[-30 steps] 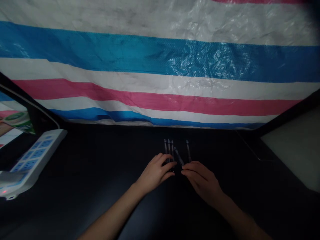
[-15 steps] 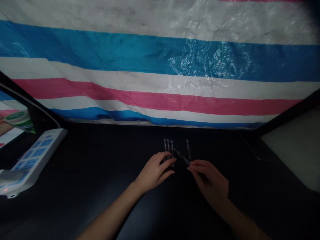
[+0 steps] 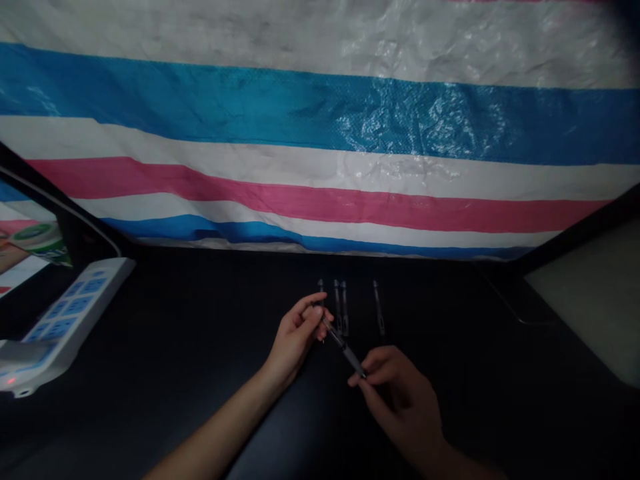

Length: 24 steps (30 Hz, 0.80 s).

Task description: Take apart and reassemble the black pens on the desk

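Both my hands hold one dark pen (image 3: 341, 345) above a black table (image 3: 200, 347). My right hand (image 3: 395, 393) pinches its near end. Thumb and fingers of my left hand (image 3: 296, 331) pinch its far end. The pen slants from upper left to lower right between them. Just beyond my hands, three more pens lie on the table pointing away from me: a pair (image 3: 341, 313) side by side and a single pen (image 3: 379, 312) to their right. Another short dark tip (image 3: 320, 285) shows above my left fingers.
A white power strip (image 3: 60, 320) with blue sockets lies at the left edge of the table. A striped blue, pink and white plastic tarp (image 3: 320, 133) hangs behind. A pale surface (image 3: 595, 293) sits at the right. A green-labelled item (image 3: 37, 239) is at far left.
My right hand lifted one pen out of the row and drew it toward me. My left hand left the pens on the table and pinched the far end of the lifted pen.
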### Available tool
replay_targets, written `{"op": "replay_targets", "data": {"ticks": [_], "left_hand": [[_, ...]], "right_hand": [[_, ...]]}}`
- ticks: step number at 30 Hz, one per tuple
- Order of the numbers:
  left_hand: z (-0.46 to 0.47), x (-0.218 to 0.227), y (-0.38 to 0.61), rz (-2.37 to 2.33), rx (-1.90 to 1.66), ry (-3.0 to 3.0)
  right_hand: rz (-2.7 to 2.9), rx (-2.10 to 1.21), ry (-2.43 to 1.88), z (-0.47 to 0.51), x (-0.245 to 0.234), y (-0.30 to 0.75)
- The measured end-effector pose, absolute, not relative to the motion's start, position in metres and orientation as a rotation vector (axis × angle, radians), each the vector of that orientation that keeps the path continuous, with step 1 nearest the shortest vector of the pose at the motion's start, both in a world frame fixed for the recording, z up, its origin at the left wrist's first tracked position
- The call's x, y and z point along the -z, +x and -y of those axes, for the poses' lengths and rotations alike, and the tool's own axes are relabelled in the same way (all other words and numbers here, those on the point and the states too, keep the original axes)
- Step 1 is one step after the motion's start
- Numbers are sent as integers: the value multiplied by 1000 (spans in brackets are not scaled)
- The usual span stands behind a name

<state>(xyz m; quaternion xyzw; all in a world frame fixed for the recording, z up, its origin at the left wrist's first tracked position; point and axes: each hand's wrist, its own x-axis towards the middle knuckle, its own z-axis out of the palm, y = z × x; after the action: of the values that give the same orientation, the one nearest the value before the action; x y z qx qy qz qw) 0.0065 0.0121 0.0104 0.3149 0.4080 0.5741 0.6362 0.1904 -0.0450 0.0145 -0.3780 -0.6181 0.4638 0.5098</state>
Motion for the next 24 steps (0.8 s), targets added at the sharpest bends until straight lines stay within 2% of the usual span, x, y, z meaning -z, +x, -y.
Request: {"op": "replay_targets", "data": {"ticks": [6,9,17,24], "left_hand": [[-8,-14,8,-1009,-1437,579],[1,-12,16,-1047,-1453,630],[25,-8,27,-1020,-1471,682],[25,-8,25,-1212,-1474,763]], "right_hand": [[945,-2150,-822,35,-12,188],[809,-2438,-751,36,-5,189],[1000,-2502,-842,37,6,190],[1262,-2260,-1078,41,-1,189]]}}
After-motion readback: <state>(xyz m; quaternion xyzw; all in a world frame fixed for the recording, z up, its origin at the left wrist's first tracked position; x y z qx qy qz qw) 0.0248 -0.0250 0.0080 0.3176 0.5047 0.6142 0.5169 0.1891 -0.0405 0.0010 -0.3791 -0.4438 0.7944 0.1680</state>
